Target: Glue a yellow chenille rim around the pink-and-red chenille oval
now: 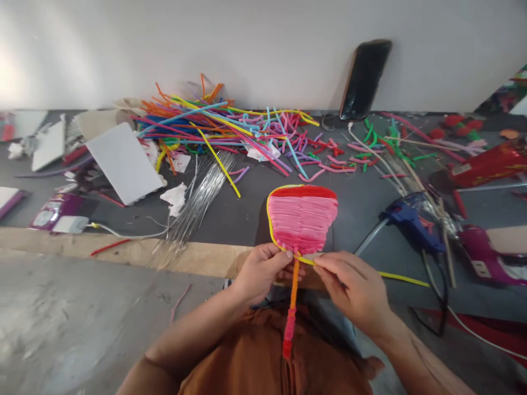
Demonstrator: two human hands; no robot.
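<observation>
A fan-shaped piece made of pink and red pipe cleaners stands upright in front of me, on an orange stem with a pink and red lower end. My left hand pinches its base where the stem joins, on the left. Between thumb and fingers my right hand grips a yellow pipe cleaner. This runs along the piece's top and left edge, then crosses the base to the right. Its free end sticks out past my right hand. Some fingers of the left hand are hidden behind the piece.
Behind lies a heap of coloured pipe cleaners, with a bundle of thin wires in front. A phone leans on the wall. To the right are a blue glue gun and a red can. A white card lies left.
</observation>
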